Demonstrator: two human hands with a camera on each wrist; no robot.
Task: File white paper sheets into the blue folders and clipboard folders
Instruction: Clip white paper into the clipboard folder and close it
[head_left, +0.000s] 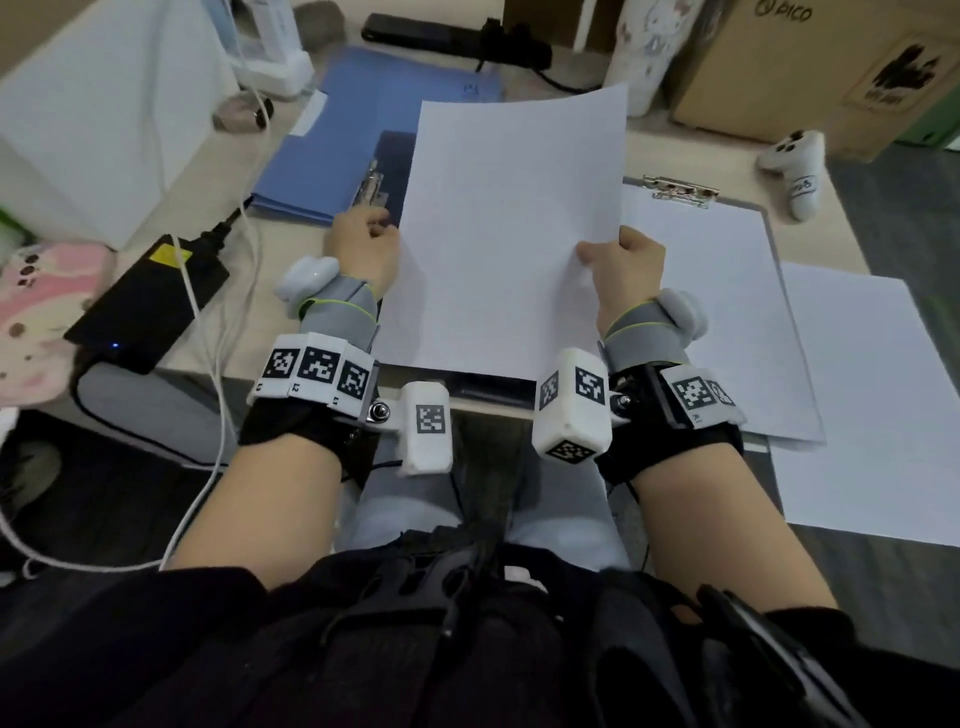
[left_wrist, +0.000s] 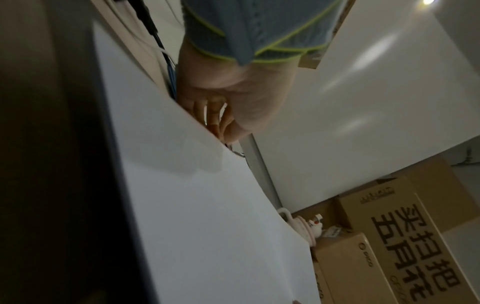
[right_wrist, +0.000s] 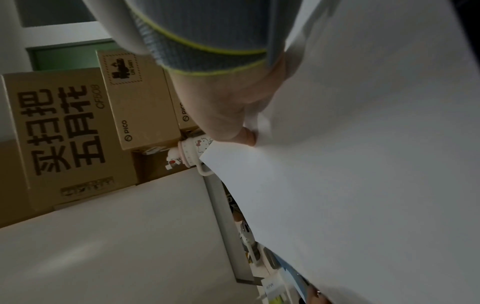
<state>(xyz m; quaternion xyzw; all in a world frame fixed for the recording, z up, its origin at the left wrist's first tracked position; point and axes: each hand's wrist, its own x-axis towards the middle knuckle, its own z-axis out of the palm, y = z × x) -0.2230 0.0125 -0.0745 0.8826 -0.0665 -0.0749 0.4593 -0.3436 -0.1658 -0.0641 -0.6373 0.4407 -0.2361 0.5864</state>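
A white paper sheet is held up above the desk, tilted toward me. My left hand pinches its left edge; my right hand pinches its right edge, thumb on top. Under the sheet lies a dark clipboard folder, its metal clip just beyond my left fingers. A stack of blue folders lies at the back left. To the right, a clipboard with a metal clip holds white paper.
More loose white sheets overhang the desk's right edge. A black power brick with cables sits at the left, a white controller at the back right, cardboard boxes and a white bottle behind.
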